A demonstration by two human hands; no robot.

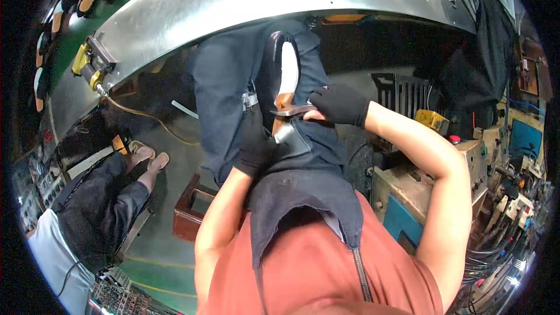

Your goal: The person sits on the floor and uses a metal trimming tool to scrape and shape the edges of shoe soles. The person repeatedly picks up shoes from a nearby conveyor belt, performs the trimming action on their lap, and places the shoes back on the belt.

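Dark shoe upper with white lining and tan insole point(286, 81) sits upright on the lap over a dark blue apron point(303, 186), black-gloved left hand point(255, 143) gripping its lower side, black-gloved right hand point(338, 105) clamped on its heel end, curved steel bench point(245, 0) just beyond.

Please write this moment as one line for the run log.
left hand: gloved, gripping dark shoe part on lap | right hand: gloved, on shoe | steel workbench ahead | second person seated at left
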